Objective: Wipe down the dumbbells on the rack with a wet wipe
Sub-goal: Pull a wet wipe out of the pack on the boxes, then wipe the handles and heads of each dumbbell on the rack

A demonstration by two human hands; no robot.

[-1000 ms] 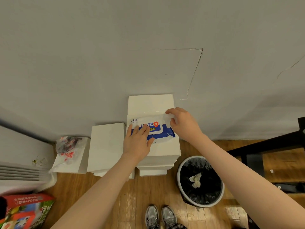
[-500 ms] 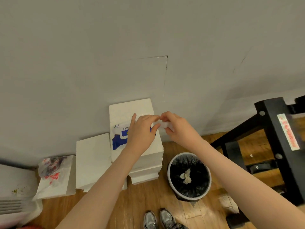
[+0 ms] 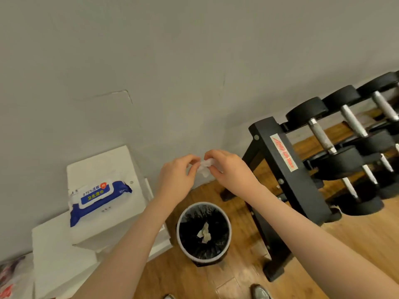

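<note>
A small white wet wipe (image 3: 205, 167) is held in mid-air between both hands, above the bin. My left hand (image 3: 176, 176) pinches its left edge and my right hand (image 3: 230, 169) pinches its right side. The blue and white wipe pack (image 3: 98, 196) lies on a stack of white boxes (image 3: 112, 162) at the left, with no hand on it. At the right a black rack (image 3: 287, 169) carries several black dumbbells (image 3: 319, 128) with metal handles, on two tiers.
A round bin (image 3: 204, 230) with a black liner and a crumpled wipe inside stands on the wooden floor (image 3: 356, 234) below my hands. A grey wall is behind. More white boxes (image 3: 56, 251) and a plastic bag (image 3: 10, 277) sit at the lower left. My shoes show at the bottom edge.
My left hand has left the wipe pack and both hands now hold the pulled-out wipe in the air. The view has swung right, bringing the rack and dumbbells into sight.
</note>
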